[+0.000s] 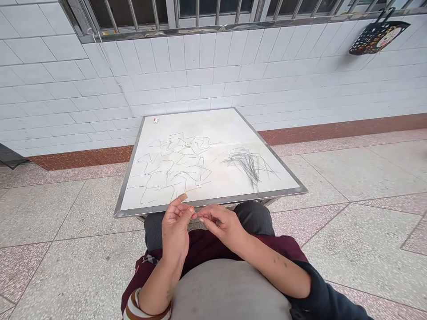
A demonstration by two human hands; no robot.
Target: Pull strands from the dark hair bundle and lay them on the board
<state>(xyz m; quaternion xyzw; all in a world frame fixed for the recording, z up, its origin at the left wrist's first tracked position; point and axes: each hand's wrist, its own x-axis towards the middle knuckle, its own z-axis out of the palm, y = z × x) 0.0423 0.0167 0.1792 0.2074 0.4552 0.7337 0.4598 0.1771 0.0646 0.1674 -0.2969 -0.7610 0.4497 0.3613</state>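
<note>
My left hand (178,220) and my right hand (222,222) meet just past the near edge of a white table (213,124), above my lap. Thumb and forefinger are pinched on each hand, the tips almost touching. What they pinch is too small to make out. Tape or a covering (183,197) wraps a fingertip of my left hand. Bent thin dark strands (173,162) lie spread over the table's left half. A denser bundle of dark strands (250,166) lies on the right half.
A small red and white object (155,120) sits near the table's far left corner. Behind the table stands a white tiled wall (200,58) with barred windows. A patterned bag (378,38) hangs at the upper right.
</note>
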